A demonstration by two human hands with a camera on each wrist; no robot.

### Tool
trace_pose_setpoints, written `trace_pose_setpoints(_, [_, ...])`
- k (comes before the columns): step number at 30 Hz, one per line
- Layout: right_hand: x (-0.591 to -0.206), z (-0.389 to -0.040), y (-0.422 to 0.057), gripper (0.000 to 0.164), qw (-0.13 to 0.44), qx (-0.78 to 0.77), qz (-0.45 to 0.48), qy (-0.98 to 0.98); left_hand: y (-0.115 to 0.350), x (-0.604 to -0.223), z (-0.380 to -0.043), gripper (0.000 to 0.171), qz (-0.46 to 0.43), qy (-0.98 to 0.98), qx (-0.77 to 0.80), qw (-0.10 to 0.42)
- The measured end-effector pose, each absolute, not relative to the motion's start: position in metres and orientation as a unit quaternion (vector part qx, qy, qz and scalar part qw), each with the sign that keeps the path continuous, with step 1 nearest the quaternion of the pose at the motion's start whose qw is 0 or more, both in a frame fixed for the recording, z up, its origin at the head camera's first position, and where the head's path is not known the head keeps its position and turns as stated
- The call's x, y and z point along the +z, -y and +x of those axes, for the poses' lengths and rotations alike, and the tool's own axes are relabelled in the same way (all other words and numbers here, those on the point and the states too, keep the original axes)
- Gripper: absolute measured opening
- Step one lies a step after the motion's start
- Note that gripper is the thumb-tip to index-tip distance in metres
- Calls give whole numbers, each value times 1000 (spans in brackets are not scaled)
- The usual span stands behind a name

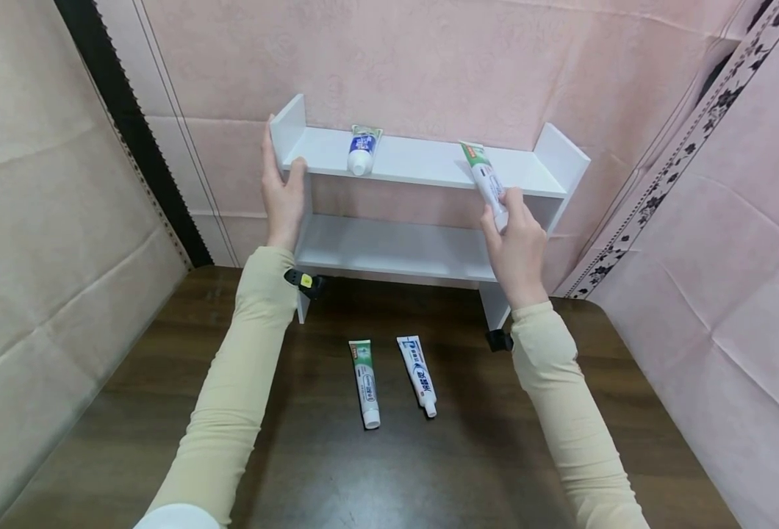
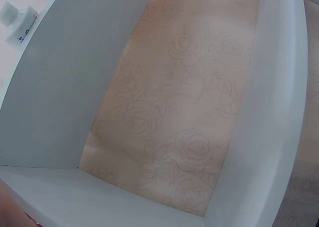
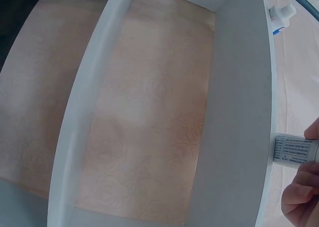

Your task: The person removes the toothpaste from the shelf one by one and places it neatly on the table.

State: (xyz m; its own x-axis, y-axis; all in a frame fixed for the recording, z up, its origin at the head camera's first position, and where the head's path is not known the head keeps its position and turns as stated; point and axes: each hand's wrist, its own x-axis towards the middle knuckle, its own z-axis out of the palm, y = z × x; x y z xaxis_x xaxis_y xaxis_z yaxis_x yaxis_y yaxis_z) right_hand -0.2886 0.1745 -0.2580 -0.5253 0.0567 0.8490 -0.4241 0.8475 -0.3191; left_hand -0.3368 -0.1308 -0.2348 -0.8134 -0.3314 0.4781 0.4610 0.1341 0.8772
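A white two-tier shelf (image 1: 422, 163) stands at the back of the table. My left hand (image 1: 282, 200) grips its left side near the upper board, the thumb at the front edge. In my right hand (image 1: 519, 248) I pinch a green and white toothpaste tube (image 1: 485, 176) near its cap end. The tube slants over the right part of the upper board, its flat end towards the back; in the right wrist view its printed side (image 3: 291, 150) shows beyond the board's edge. A blue and white toothpaste tube (image 1: 363, 149) lies on the upper board's left part, cap forward.
On the brown table (image 1: 297, 455), in front of the shelf, lie a green and white toothpaste tube (image 1: 366, 386) and a blue and white one (image 1: 419, 376). Pale pink cloth (image 1: 429, 66) hangs behind the shelf, with more cloth walls at both sides.
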Motion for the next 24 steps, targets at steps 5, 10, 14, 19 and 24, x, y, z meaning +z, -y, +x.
trace_pose_setpoints(5, [-262, -287, -174, 26, 476, 247, 111, 837, 131, -235, -336, 67, -50, 694, -652, 301])
trace_pose_setpoints(10, [-268, -282, -173, 25, 478, 243, 109, 837, 131, -236, -337, 68, -45, 692, -657, 295])
trace_pose_setpoints(14, [-275, -278, -171, 24, 490, 235, 104, 833, 131, -237, -337, 68, -43, 691, -658, 296])
trace_pose_setpoints(19, [-282, -275, -170, 26, 501, 230, 101, 828, 132, -237, -336, 68, -47, 690, -656, 302])
trace_pose_setpoints(24, [-286, -272, -171, 26, 506, 230, 99, 825, 130, -235, -337, 68, -51, 685, -661, 304])
